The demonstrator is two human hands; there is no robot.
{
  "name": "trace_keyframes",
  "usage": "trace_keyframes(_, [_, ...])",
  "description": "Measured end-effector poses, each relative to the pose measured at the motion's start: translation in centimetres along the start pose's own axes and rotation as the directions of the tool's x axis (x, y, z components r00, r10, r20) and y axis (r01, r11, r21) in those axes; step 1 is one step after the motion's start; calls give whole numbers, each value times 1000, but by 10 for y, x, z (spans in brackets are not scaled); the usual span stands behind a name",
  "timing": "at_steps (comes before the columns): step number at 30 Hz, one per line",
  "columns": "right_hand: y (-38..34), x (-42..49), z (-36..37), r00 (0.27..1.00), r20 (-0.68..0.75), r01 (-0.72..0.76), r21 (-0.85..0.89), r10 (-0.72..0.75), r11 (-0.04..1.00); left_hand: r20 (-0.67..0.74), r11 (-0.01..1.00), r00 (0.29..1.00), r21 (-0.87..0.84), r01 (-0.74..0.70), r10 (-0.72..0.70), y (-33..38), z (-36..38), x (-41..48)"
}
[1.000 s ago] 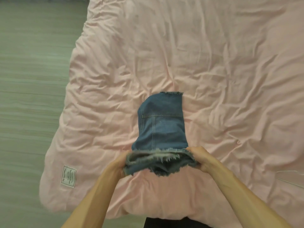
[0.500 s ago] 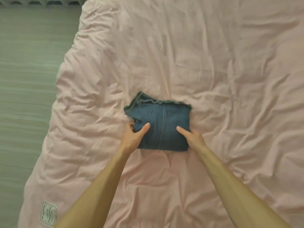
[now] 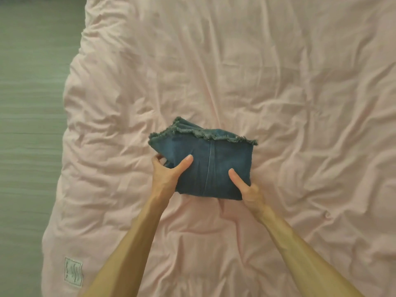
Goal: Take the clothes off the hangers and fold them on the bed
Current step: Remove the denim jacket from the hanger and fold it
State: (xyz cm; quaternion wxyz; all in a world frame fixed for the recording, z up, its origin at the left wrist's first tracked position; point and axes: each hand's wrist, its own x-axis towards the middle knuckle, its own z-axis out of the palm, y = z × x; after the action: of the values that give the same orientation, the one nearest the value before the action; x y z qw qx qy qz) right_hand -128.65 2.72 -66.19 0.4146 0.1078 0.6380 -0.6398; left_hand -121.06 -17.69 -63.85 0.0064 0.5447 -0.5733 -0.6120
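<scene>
Folded over since a second ago, the denim garment [image 3: 214, 163] is a compact bundle mid-bed [image 3: 278, 82], with its frayed hem toward 12 o'clock. The left hand [image 3: 165, 176] clamps its 8 o'clock corner, thumb on top. The right hand [image 3: 248, 189] pinches its 5 o'clock corner.

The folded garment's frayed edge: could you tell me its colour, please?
The frayed edge is pale grey-blue, best seen in the head view.

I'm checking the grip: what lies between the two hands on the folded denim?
In the head view, only the folded denim garment, with its vertical seam, lies between the left hand and right hand.
</scene>
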Motion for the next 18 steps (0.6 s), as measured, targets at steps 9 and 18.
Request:
trace_keyframes(9, [63,4,-1,972,-226,-142,-309,72,941,-9,994,995,42,97,-97,-59,-14,-11])
trace_keyframes(18, [45,-1,6,970,-223,-43,-535,-92,844,-135,889,990,458,28,39,-55,-11,-16])
